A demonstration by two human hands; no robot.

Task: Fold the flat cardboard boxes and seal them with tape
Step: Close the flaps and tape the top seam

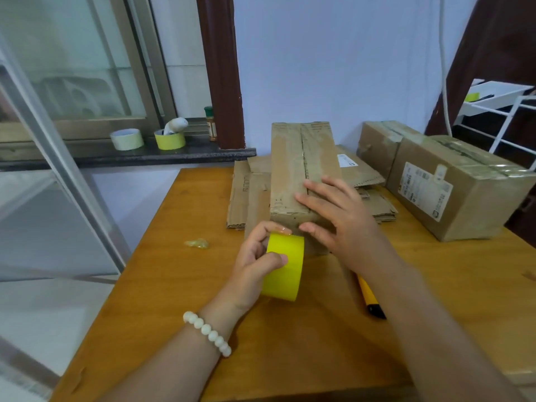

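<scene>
Wooden table point(174, 285): orange-brown, fills the lower and middle frame, set against a pale wall.
Upright box point(295, 169): folded, centre of the frame, resting on the table and partly on the flat cardboard; its top flaps meet along a lengthwise seam.
Right hand point(339, 219): fingers straight and spread, pressing flat on the box's near top end, thumb down the front face; it grasps nothing.
Left hand point(255, 256): clasps the yellow tape roll point(285, 268), thumb on the outer band, fingers curled over the upper edge.
Tape roll's place: just below the box's near end, touching or almost touching it.
Flat cardboard point(246, 192): stacked sheets under and either side of the box.
Sealed boxes point(452, 192): two, right of centre.
Yellow cutter point(369, 297): on the table, partly under the right forearm.
Windowsill point(203, 153): upper left, carrying two more tape rolls point(127, 139).
Bead bracelet point(207, 333): white, on the left wrist.
</scene>
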